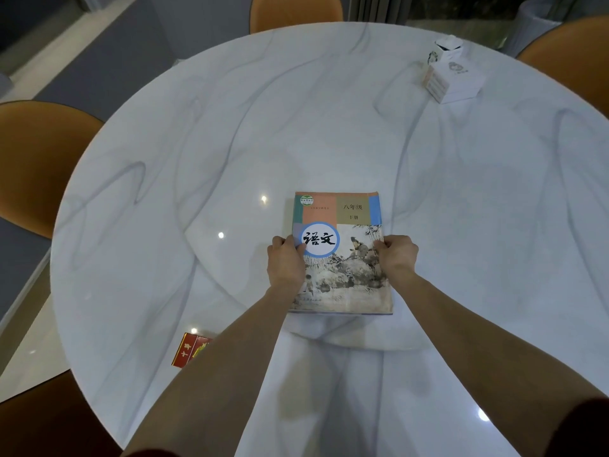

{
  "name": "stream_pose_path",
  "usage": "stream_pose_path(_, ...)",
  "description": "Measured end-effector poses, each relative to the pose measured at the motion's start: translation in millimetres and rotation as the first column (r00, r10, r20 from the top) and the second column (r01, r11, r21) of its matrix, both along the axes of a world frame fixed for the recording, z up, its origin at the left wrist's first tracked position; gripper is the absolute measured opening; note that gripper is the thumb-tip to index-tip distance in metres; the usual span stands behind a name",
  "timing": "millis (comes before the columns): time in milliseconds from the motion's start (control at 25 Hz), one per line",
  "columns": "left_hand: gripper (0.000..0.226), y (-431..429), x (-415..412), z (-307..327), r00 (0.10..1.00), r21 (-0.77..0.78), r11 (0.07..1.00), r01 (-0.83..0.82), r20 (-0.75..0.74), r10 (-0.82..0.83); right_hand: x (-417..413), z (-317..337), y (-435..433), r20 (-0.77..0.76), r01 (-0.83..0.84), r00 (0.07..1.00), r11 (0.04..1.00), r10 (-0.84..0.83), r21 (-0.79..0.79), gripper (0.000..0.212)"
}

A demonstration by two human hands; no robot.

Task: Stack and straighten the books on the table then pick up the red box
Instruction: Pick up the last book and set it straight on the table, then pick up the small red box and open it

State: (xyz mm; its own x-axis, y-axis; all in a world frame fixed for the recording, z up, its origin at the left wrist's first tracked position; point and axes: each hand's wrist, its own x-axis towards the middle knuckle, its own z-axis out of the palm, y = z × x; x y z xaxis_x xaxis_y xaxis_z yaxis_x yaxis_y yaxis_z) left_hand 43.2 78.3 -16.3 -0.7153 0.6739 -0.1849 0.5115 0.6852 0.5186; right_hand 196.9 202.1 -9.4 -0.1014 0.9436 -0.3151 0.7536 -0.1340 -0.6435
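A stack of books (342, 225) lies flat near the middle of the round marble table (197, 159); its top cover shows a blue-ringed white circle with black characters over an ink painting. My left hand (285, 262) grips the stack's left edge, thumb on the cover. My right hand (397, 255) grips the right edge the same way. The edges of the stack look lined up. A small red box (188, 349) with yellow print lies at the table's near left rim, partly hidden behind my left forearm.
A white carton (453, 80) with a white dispenser-like object (445, 49) behind it stands at the far right of the table. Orange chairs surround the table: far centre (296, 11), left (39, 159) and far right (573, 54).
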Motion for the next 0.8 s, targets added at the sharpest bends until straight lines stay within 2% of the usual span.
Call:
stream_pose_path(80, 0.032, -1, -2, 2, 1.0, -0.026, 0.999, 0.025, -0.011, -0.025, 2, 4, 0, 0.043, -0.039, 0.998, 0.999, 0.039, 0.006, 0.047)
stream_pose_path(160, 0.031, -4, -4, 5, 0.998, -0.049, 0.998, 0.049, -0.038, -0.05, 4, 10, -6, 0.104, -0.109, 0.989, 0.993, 0.104, 0.044, 0.031)
stream_pose_path(200, 0.03, -7, -5, 7, 0.996, -0.057, 0.997, 0.06, -0.065, -0.064, 5, 13, -10, 0.16, -0.154, 0.977, 0.984, 0.138, 0.09, 0.026)
stream_pose_path(280, 0.032, -13, -8, 11, 0.986, -0.079, 0.992, 0.094, -0.129, -0.104, 5, 21, -17, 0.31, -0.277, 0.927, 0.942, 0.21, 0.191, 0.03)
stream_pose_path(360, 0.033, -20, -12, 16, 0.967, -0.124, 0.981, 0.148, -0.189, -0.17, 1, 29, -23, 0.39, -0.42, 0.868, 0.873, 0.308, 0.246, 0.03)
stream_pose_path(520, 0.032, -42, -16, 25, 0.914, -0.227, 0.948, 0.222, -0.29, -0.283, -12, 45, -42, 0.465, -0.651, 0.727, 0.722, 0.505, 0.233, 0.031)
stream_pose_path(640, 0.032, -66, -18, 30, 0.899, -0.26, 0.943, 0.208, -0.33, -0.289, -26, 57, -61, 0.541, -0.775, 0.601, 0.596, 0.589, 0.213, 0.035)
stream_pose_path(800, 0.032, -105, -23, 36, 0.903, -0.241, 0.96, 0.144, -0.365, -0.227, -48, 68, -95, 0.544, -0.86, 0.494, 0.471, 0.678, 0.195, 0.037)
